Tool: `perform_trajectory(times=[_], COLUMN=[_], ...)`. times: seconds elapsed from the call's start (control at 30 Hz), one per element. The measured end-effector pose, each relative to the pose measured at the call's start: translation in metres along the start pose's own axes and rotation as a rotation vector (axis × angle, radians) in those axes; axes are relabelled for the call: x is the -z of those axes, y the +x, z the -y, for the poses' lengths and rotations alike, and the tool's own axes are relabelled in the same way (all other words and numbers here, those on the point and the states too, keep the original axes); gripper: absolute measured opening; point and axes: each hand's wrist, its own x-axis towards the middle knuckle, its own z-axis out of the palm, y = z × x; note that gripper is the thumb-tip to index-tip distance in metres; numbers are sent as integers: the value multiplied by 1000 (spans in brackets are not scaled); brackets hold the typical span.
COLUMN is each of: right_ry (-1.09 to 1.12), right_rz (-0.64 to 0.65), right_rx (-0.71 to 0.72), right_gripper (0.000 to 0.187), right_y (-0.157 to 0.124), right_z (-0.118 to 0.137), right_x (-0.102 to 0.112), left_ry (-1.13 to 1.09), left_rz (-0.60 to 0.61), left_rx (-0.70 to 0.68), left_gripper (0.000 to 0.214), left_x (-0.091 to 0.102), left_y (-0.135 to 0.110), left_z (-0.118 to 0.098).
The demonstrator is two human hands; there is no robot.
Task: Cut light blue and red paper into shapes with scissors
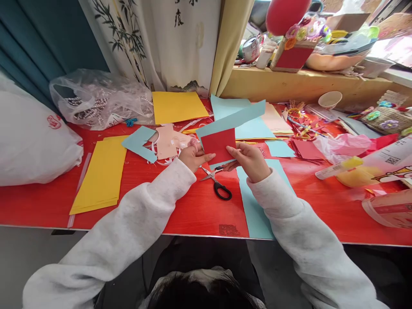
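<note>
Between my two hands, above the red table, is a red paper square laid against a light blue paper sheet. A strip of the blue sheet sticks out past the square, up and to the right. My left hand pinches the papers at their left edge, thumb in front. At the right edge my right hand grips them, its thumb on the red square. Scissors with black handles lie on the table just below the hands. Under my right forearm lies another light blue sheet.
Yellow paper lies at left, beside a white plastic bag. Cut blue and pink scraps sit behind my left hand. More yellow sheets are at the back. A glue stick and a plastic tub stand at right.
</note>
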Motion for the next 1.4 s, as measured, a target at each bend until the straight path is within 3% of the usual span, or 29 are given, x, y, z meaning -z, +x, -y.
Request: perform_trajectory(times=[0.77, 1.07, 1.4], right_ry=[21, 15, 29], right_rz=[-17, 2, -41], right_rx=[-4, 24, 62], right_gripper=[37, 36, 31], right_y=[-2, -3, -2], right_z=[3, 3, 2], right_x=[-1, 1, 3], left_ry=[59, 5, -27], left_rz=[32, 10, -50], left_rx=[-18, 10, 35], left_gripper=[63, 47, 43], left_x=[-2, -4, -5], left_y=[-5, -8, -7], left_z=[2, -1, -2])
